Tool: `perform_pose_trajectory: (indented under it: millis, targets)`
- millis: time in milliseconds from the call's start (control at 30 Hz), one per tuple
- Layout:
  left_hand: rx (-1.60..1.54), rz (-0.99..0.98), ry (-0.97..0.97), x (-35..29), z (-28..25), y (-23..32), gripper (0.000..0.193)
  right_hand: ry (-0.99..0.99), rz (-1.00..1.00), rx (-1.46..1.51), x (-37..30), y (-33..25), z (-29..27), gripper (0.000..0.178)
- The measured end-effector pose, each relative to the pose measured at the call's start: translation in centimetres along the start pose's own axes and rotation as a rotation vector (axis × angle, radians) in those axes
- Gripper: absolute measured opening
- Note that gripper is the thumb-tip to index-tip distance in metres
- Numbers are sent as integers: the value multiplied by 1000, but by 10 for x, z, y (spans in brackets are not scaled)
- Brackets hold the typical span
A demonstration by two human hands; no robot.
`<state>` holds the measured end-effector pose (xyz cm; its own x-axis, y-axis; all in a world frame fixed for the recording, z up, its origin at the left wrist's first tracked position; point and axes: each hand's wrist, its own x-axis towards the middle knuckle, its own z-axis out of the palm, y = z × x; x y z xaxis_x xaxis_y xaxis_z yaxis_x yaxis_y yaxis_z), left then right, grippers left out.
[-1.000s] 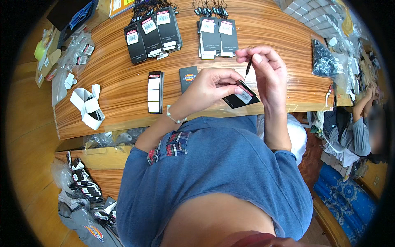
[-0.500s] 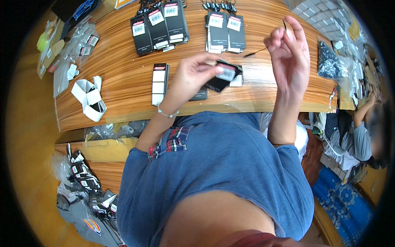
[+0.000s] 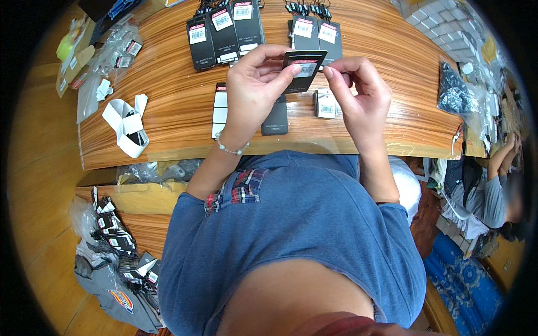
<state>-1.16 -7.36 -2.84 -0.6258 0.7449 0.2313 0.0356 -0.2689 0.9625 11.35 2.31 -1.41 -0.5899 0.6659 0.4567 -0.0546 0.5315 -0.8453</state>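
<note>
In the head view, the left hand point(image 3: 255, 84) has its fingers clamped on a black rectangular card tag point(image 3: 297, 85) with a white barcode sticker, raised above the brown wood-grain tabletop point(image 3: 185, 120). The right hand point(image 3: 361, 98) curls its fingers beside the tag's right edge; whether they grip anything cannot be told. A dark grey rectangular card point(image 3: 274, 119) lies between the hands.

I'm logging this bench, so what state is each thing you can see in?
Black tag, raised, tilted
Left grip, closed on black tag
Right grip, fingers bent beside black tag; hold unclear
Left tag bundle, overlapping, corded
Right tag bundle, corded, partly hidden
Small tag stack, lying flat
White-panelled card, flat, partly hidden
White strip, loosely looped
Clear bag, dark contents; sealing unclear
</note>
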Motion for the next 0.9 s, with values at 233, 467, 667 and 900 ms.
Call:
perform_pose_trajectory:
  millis: [233,467,667,900]
  targets:
    - [-24,7,-9,1,3,0,19,66,-262,-186,7,4,10,8]
    - [-27,-18,-38,0,4,3,15,70,-259,-192,8,4,12,8]
    - [27,-26,-55,-2,6,6,12,80,-207,-127,6,6,14,7]
    - [313,188,-78,-3,8,14,12,70,266,532,-2,5,17,6]
